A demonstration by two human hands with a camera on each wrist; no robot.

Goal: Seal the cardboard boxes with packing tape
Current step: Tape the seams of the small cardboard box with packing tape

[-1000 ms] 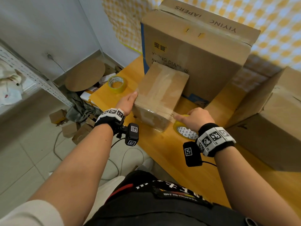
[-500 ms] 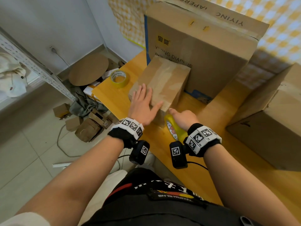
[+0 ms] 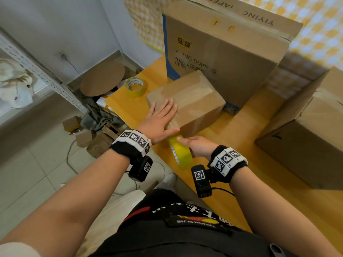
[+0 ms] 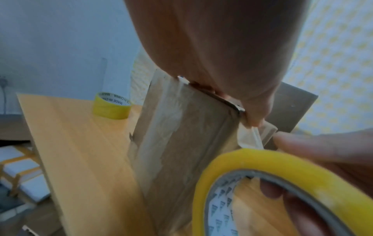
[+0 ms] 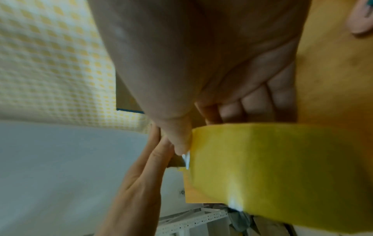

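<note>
since half a second ago the left hand [image 3: 157, 125] has been slid further onto the small box [image 3: 187, 101], and the tape roll [image 3: 181, 154] has been drawn lower, off the box's near end. the left hand is laid flat, fingers straight and spread, on the near part of the box top, the thumb stretched along the near edge. the right hand [image 3: 199, 146] is curled round the yellow roll, fingers through its core in the left wrist view, thumb on its outer face. a short clear strip seems to run from the roll to the box's near corner, though it is blurred. the small box is plain brown, closed, with glossy clear tape lengthwise over its top. it is set near the left edge of the table [image 3: 130, 106], against a tall printed diaper carton [image 3: 232, 58]. a second yellow roll [image 3: 135, 86] is lying flat at the table's far left corner. another brown carton [image 3: 304, 138] is placed at the right edge. a grey wall, checked curtain, tiled floor and cardboard scraps are seen around.
</note>
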